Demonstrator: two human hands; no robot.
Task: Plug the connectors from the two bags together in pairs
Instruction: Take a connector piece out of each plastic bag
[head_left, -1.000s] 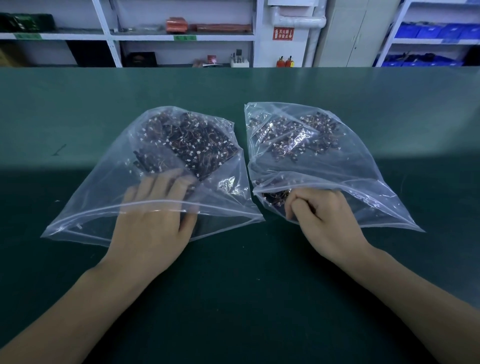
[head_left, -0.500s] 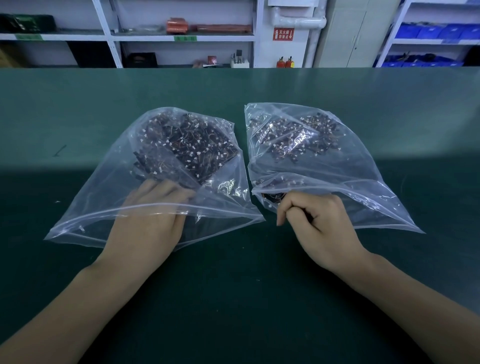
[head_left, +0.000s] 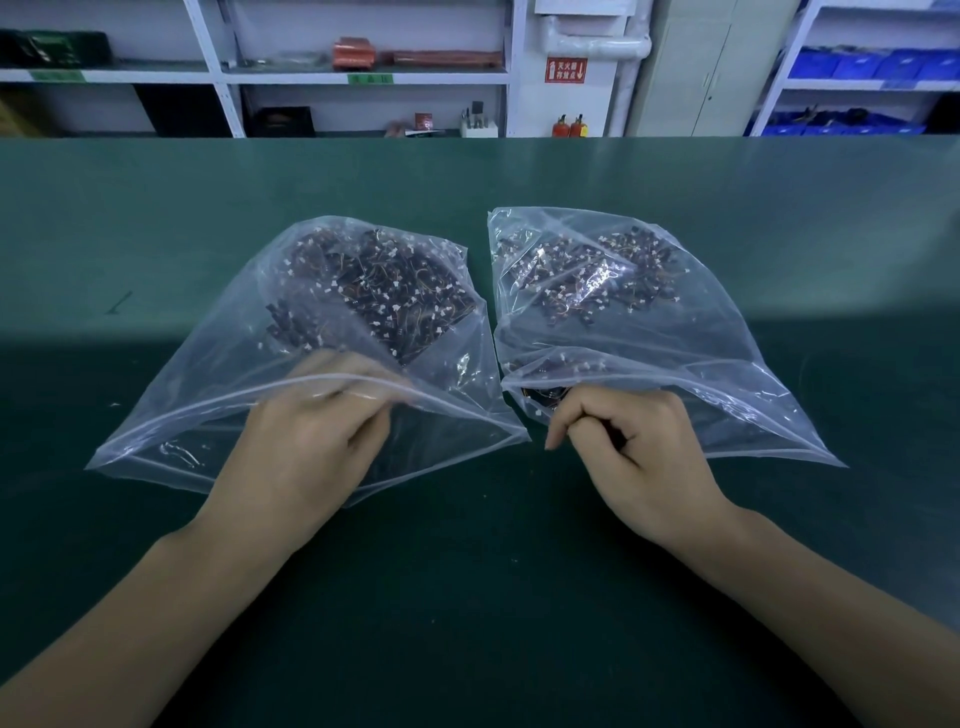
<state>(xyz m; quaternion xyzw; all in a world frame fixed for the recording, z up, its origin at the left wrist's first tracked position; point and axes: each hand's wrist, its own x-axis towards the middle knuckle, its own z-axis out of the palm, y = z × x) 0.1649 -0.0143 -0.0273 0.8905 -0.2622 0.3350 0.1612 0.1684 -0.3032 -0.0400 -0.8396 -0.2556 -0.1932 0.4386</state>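
Two clear zip bags lie side by side on the green table (head_left: 467, 597), mouths toward me. The left bag (head_left: 208, 410) holds a heap of dark wired connectors (head_left: 395, 296) with white plugs. The right bag (head_left: 727, 374) holds a similar heap (head_left: 587, 280). My left hand (head_left: 306, 452) is inside the left bag's mouth, short of the heap, its fingers curled together under the plastic. My right hand (head_left: 634, 457) is a fist just outside the right bag's mouth, with something dark showing between its curled fingers. A few connectors (head_left: 545, 395) lie just inside that mouth.
Past the table's far edge stand white shelves (head_left: 363, 78) with boxes. At the right is a rack of blue bins (head_left: 857, 67). Two small fire extinguishers (head_left: 569, 126) stand by the wall. A dark scratch (head_left: 119, 302) marks the table at left.
My right hand has come back out of the right bag as a fist. My left hand has curled its fingers and drawn back from the heap toward the bag's mouth.
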